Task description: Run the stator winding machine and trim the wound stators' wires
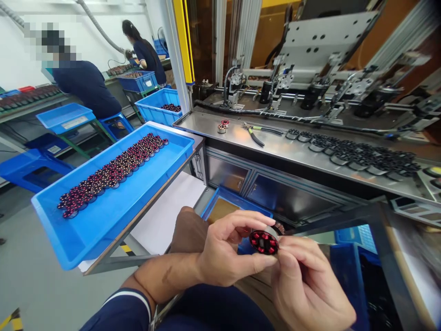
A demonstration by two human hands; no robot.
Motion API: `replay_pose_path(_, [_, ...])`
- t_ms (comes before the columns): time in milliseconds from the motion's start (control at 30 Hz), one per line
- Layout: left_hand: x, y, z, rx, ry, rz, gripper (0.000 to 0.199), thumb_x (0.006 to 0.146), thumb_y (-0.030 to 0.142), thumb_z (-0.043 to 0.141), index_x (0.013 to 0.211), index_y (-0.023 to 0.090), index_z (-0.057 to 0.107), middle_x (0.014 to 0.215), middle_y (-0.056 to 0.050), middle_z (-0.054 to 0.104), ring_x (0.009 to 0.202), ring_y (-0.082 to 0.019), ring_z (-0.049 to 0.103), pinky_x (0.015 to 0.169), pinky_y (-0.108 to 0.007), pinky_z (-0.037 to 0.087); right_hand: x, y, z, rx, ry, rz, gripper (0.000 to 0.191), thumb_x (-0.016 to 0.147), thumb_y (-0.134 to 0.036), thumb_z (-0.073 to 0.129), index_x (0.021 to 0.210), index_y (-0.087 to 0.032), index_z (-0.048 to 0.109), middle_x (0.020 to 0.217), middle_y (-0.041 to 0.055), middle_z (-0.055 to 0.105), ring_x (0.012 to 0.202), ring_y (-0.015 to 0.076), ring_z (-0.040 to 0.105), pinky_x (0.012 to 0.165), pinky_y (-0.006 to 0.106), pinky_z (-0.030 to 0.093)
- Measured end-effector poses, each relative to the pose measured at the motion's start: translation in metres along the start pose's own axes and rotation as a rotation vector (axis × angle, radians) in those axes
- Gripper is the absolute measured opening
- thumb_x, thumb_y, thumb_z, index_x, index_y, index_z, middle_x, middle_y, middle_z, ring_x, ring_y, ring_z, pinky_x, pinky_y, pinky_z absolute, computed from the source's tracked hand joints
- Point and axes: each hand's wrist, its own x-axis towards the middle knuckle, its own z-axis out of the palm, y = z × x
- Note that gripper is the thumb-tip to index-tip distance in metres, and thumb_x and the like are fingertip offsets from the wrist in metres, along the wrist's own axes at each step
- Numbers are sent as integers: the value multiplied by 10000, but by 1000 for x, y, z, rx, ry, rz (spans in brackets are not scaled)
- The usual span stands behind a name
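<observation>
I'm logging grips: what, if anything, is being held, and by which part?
A round part with red segments, by its rim: left hand around it, right hand at one side.

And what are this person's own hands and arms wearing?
The left hand and right hand are ungloved. The left arm has a short navy sleeve with a thin white stripe near its hem; the right sleeve is out of view.

Head-worn view from above and right of the blue tray, facing forward and down, near the left hand and right hand.
</observation>
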Motion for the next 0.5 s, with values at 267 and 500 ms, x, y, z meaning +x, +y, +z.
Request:
replay_pose_path(267, [5, 9, -20, -144, -299, -579, 649, 617, 193, 934, 1161, 170, 581, 931, -28, 680, 803, -100, 644, 756, -209, 523, 5, 16, -9, 15, -90, -68, 182, 863, -9, 595, 926, -173, 642, 846, 32, 642, 756, 148, 633, 649, 291, 521])
replay_pose_path(500, [1, -9, -25, -449, -319, -550, 503, 848, 409, 759, 1231, 168, 539, 854, -53, 691, 707, -137, 702, 605, -211, 550, 15, 8, -15, -121, -173, -69, 144, 901, -32, 593, 921, -170, 627, 844, 24, 634, 775, 102, 619, 671, 237, 507])
